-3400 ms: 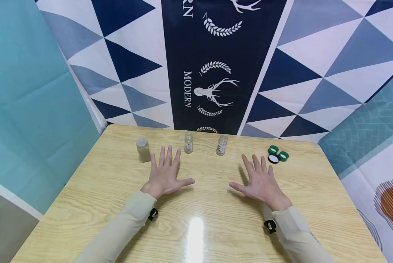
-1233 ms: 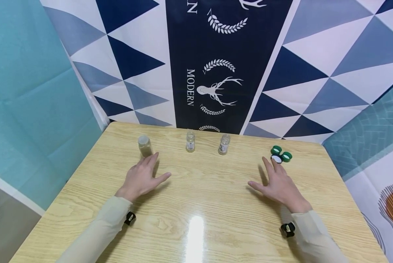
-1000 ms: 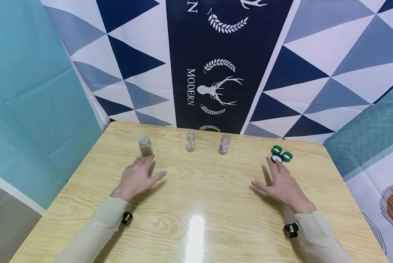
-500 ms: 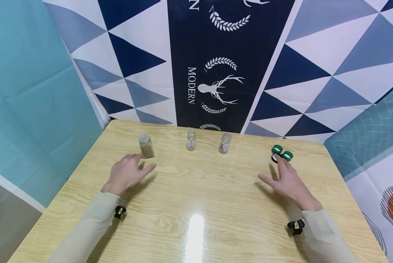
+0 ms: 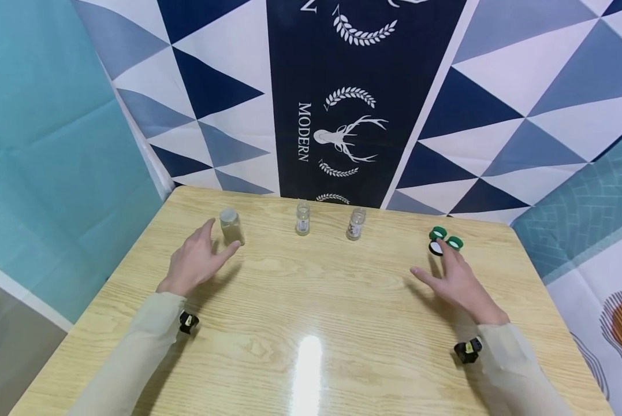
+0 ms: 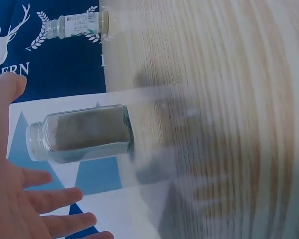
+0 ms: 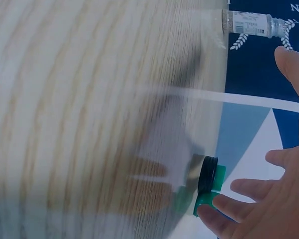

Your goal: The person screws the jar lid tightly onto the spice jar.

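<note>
At the table's left stands a square-sided glass jar (image 5: pixel 232 228) with greyish-brown contents. Its threaded neck shows in the left wrist view. My left hand (image 5: pixel 193 260) is spread beside it, thumb and fingers apart around the jar's near left side without gripping it. Over on the right, my right hand (image 5: pixel 458 286) reaches with fingers extended toward a black-rimmed lid (image 5: pixel 435 248) and two green lids, one behind (image 5: pixel 438 233) and one to the right (image 5: pixel 454 242). The fingertips overlap these lids in the head view; whether they touch is unclear. Neither hand holds anything.
Two small labelled glass jars, one left of centre (image 5: pixel 302 219) and one right of it (image 5: pixel 356 224), stand upright near the table's back edge. Behind them hangs a patterned cloth (image 5: pixel 222 133). The wooden table (image 5: pixel 311 289) has a bright light reflection in front.
The left hand has moved left, then forward, and now opens around the square jar's near side. The right hand has moved right to the lids. The jars and lids have stayed in place.
</note>
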Available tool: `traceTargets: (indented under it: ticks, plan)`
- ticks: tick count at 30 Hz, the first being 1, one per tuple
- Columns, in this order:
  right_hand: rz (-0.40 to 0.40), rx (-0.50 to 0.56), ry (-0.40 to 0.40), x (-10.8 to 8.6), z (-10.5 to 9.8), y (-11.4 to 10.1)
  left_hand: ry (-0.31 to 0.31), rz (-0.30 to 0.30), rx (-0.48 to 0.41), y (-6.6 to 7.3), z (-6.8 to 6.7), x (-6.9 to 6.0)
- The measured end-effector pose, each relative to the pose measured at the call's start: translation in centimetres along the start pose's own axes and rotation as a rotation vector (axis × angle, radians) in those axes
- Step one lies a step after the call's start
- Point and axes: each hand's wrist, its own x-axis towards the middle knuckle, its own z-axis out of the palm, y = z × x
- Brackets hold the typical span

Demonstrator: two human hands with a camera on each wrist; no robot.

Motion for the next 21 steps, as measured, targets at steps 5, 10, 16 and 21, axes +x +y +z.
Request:
traceTargets:
  ticks: [5,10,16,21]
  plan:
    - [0.009,0.022,0.0,0.2,-0.2,0.0,0.009,-0.022,-0.071,0.1,0.3,0.5]
    - [0.014,0.042,0.006,0.3,-0.4,0.0,0.02,-0.023,-0.142,0.6,0.5,1.1]
    - [0.035,0.059,0.008,0.2,-0.4,0.3,0.038,-0.045,-0.287,1.2,0.7,1.8]
    - [0.061,0.06,0.021,0.3,-0.4,0.7,0.029,-0.064,-0.374,1.3,0.9,2.4]
